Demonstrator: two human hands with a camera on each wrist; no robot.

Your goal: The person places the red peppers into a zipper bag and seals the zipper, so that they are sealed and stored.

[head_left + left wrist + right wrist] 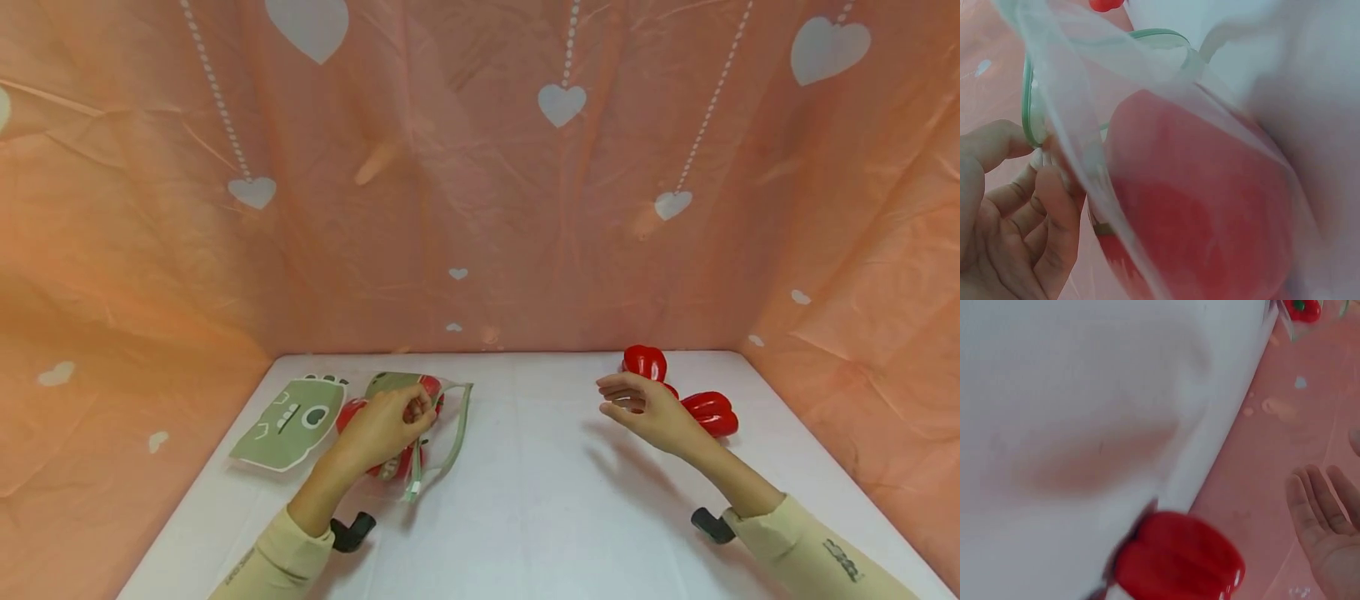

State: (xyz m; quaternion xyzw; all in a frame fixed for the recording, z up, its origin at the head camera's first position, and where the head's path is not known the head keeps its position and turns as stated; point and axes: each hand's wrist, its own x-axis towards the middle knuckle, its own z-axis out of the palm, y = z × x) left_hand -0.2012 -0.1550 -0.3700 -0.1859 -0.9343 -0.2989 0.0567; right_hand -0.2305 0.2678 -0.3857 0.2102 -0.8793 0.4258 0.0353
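The left grip [386, 425] pinches the bag [463, 421] at left; the right grip [647, 410], nearer the loose peppers [711, 414], is empty, fingers extended, with them just beyond and right on the desk [525, 500].

This place is like a little booth: a white table [540, 508] has orange-pink sheets [480, 208] with pale hearts [562, 105] along its left, right and far sides. They hide any room behind.

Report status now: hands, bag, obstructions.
Left hand pinching green-printed bag at its rim; mouth open, red pepper inside. Right hand empty, near loose red peppers. No obstruction seen between right hand and bag.
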